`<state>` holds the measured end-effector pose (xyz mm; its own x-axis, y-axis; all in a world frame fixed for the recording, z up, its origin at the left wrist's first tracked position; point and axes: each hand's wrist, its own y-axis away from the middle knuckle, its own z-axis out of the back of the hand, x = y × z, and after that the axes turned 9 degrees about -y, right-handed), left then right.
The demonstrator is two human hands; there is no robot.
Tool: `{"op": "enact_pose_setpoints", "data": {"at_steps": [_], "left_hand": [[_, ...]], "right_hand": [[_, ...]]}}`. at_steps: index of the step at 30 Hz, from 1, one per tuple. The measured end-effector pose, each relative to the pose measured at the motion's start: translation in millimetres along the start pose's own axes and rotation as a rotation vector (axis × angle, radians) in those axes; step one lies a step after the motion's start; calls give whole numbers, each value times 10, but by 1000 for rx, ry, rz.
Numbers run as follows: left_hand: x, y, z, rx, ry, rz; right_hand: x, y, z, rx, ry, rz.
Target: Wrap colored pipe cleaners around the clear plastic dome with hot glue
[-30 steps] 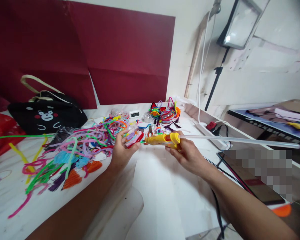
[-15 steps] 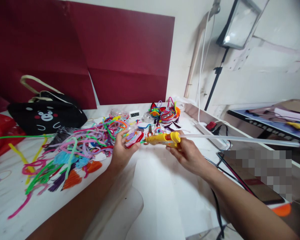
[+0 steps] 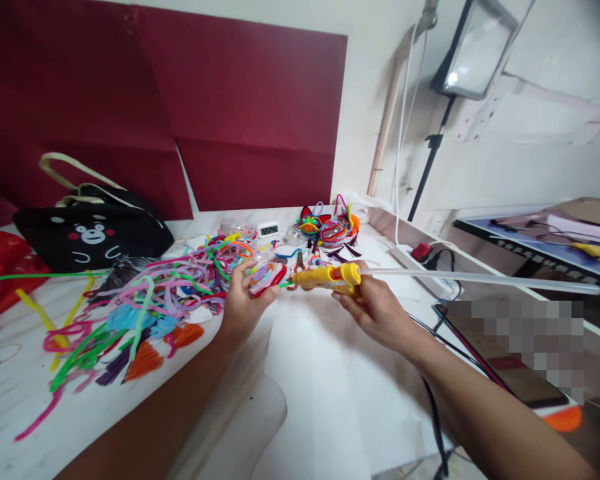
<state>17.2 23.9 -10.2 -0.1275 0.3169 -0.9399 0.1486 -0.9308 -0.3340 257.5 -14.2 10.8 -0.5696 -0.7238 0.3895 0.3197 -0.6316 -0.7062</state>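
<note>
My left hand (image 3: 243, 301) is closed round a small ball wrapped in red, white and purple fuzzy stems (image 3: 269, 278). In my right hand (image 3: 373, 305) is a yellow glue gun (image 3: 325, 277), its nozzle pointing left at the ball's right side. A long translucent glue stick (image 3: 480, 279) sticks out of the gun's back end. Whether the nozzle touches the ball cannot be made out. Left of my left hand lies a tangled heap of coloured fuzzy stems (image 3: 165, 283), with orange tassels (image 3: 145, 361) at its front.
A black bag (image 3: 93, 233) stands at the back left. Finished-looking wrapped balls (image 3: 330, 230) and a small white digital clock (image 3: 269, 231) sit at the back. On the right are a power strip (image 3: 437, 283), black cables and a dark tablet-like device (image 3: 510, 370).
</note>
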Motion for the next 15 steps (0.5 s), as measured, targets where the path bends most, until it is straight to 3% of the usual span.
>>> {"op": "enact_pose_setpoints", "data": {"at_steps": [15], "left_hand": [[15,-3,15,9,-45,-5]], "right_hand": [[33,-2,-3,23,47,43]]}}
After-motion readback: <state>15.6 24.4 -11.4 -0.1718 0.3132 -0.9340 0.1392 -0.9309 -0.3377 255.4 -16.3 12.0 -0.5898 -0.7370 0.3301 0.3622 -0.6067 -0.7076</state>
